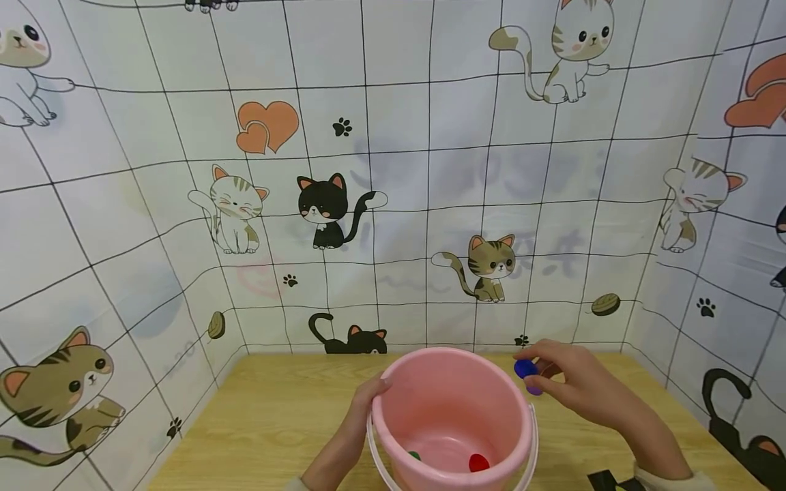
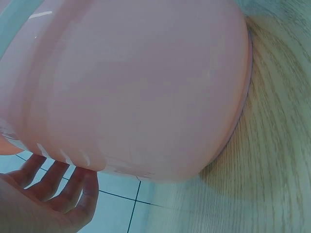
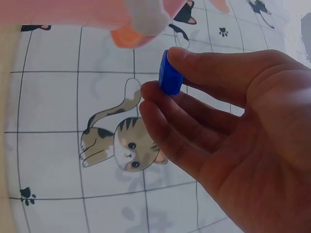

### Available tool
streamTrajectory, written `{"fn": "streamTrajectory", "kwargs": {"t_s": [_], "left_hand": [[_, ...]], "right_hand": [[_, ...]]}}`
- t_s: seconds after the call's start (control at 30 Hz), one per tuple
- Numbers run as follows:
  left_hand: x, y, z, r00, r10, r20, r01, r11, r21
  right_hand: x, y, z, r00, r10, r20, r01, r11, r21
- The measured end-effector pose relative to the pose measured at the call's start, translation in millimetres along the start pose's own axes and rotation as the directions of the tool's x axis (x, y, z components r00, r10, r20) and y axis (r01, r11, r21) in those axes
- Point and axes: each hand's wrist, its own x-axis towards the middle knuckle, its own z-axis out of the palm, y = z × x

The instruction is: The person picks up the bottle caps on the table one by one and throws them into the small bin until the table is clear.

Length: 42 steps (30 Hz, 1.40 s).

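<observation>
A pink bucket [image 1: 451,409] stands on the wooden table with its mouth facing up. At its left rim, my left hand [image 1: 362,409] holds on; in the left wrist view the bent fingers [image 2: 82,194] touch the outer wall. My right hand [image 1: 583,382] is just right of the rim, pinching a small blue round piece [image 1: 525,369] between thumb and fingers. Seen edge-on in the right wrist view, the blue piece [image 3: 170,75] is thick and smooth. A purple patch [image 1: 534,391] shows just below it. Inside the bucket lie a red piece [image 1: 478,463] and a partly hidden green piece [image 1: 415,455].
The bucket's white handle [image 1: 533,443] hangs down around its front. Wooden tabletop [image 1: 270,402] extends on both sides. White walls [image 1: 399,170] with cat drawings enclose the back and sides. A black object [image 1: 604,480] lies by the right sleeve at the bottom edge.
</observation>
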Motion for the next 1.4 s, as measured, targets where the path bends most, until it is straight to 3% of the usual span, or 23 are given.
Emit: {"fn": "streamTrajectory", "kwargs": {"t_s": [0.13, 0.43, 0.67, 0.8, 0.97, 1.23, 1.4], "left_hand": [[1.6, 1.0, 1.4, 1.0, 0.014, 0.005, -0.014, 1.0, -0.008], [-1.6, 0.7, 0.2, 1.0, 0.002, -0.01, -0.002, 1.0, 0.001], [-1.7, 3.8, -1.4, 0.999, 0.029, 0.028, -0.029, 1.0, -0.005], [-4.1, 3.8, -0.9, 1.0, 0.019, 0.002, -0.019, 1.0, 0.002], [-1.7, 3.3, -1.1, 0.999, 0.032, 0.028, -0.032, 0.999, -0.013], [0.7, 0.3, 0.5, 1.0, 0.017, 0.019, -0.017, 1.0, -0.011], [0.9, 0.0, 0.9, 0.999, 0.018, 0.035, -0.017, 1.0, -0.024]], "right_hand": [[14.9, -13.6, -8.5, 0.997, -0.068, 0.025, 0.068, 0.998, 0.001], [63.3, -55.7, -21.1, 0.975, -0.175, 0.135, 0.195, 0.967, -0.161], [98.7, -75.7, -15.3, 0.934, -0.218, 0.283, 0.264, 0.955, -0.138], [115.2, -76.2, -4.5, 0.919, -0.215, 0.332, 0.272, 0.952, -0.137], [130.7, -68.8, 8.8, 0.909, -0.228, 0.349, 0.286, 0.95, -0.126], [139.4, -59.3, 23.4, 0.896, -0.159, 0.415, 0.22, 0.97, -0.102], [143.9, -55.7, 28.7, 0.891, -0.156, 0.427, 0.236, 0.961, -0.142]]}}
